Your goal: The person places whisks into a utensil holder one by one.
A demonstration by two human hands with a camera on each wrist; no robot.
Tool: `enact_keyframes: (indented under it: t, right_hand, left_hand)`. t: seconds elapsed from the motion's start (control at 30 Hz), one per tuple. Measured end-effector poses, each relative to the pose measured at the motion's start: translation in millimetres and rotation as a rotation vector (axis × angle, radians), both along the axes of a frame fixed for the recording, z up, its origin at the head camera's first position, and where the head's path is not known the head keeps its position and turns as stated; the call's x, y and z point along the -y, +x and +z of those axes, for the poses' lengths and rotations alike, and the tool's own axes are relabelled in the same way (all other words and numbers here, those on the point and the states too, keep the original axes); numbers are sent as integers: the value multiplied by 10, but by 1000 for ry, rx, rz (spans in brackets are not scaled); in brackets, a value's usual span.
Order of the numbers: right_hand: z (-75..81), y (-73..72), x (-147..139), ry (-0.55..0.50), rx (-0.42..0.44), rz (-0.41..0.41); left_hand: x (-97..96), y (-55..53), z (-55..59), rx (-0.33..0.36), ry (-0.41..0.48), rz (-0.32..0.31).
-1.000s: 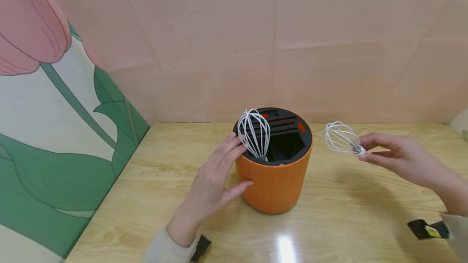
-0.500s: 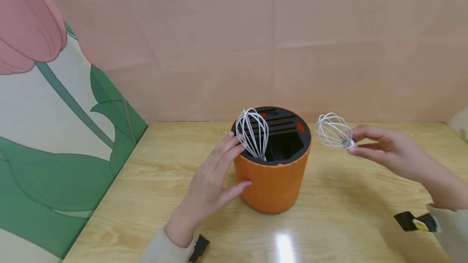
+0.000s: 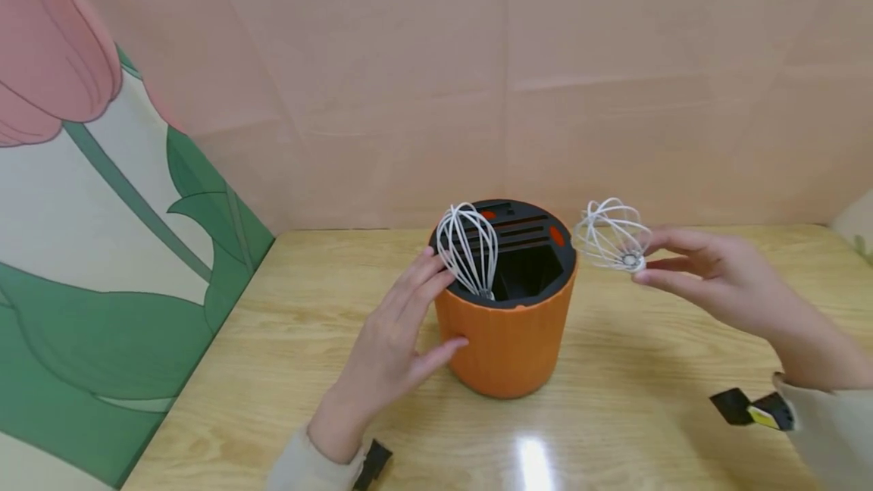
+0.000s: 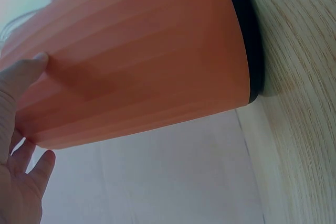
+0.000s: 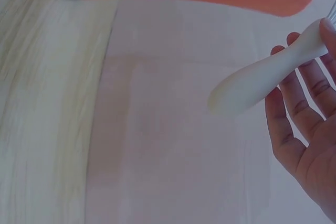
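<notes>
An orange knife-and-utensil holder with a black slotted top stands upright on the table. One white wire whisk sits in its top opening, wires up. My left hand rests against the holder's left side, fingers extended by the rim and thumb touching the front wall, also visible in the left wrist view. Just right of the rim, my right hand pinches a second whisk near the base of its wires. In the right wrist view its white handle points away from the palm, toward the table side.
The holder's top has a wide dark opening, several narrow slots and orange spots. A wooden table lies beneath. A pinkish wall covering rises behind, with a tulip-patterned panel on the left.
My right hand has carried its whisk leftward, closer to the holder, and the wires have tipped more upright. The left hand and the holder have kept their places.
</notes>
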State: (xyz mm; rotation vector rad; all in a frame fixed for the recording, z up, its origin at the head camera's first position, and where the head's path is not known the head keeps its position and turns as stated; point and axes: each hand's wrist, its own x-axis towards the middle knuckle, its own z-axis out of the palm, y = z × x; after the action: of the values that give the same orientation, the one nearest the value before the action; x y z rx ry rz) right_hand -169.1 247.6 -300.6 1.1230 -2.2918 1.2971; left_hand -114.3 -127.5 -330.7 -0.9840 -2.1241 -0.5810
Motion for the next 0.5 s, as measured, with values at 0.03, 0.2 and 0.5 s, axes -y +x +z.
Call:
enact_keyframes:
  t: [0.03,0.2,0.5]
  right_hand:
    - [10,3,24,0,-15,3]
    - [62,22,119,-30,-56,31]
    - [230,79,287,-215,25,149]
  left_hand:
    - [3,1,0,4,1,2]
    - [17,4,2,12,3,3]
    - [33,7,-7,11,11,-1]
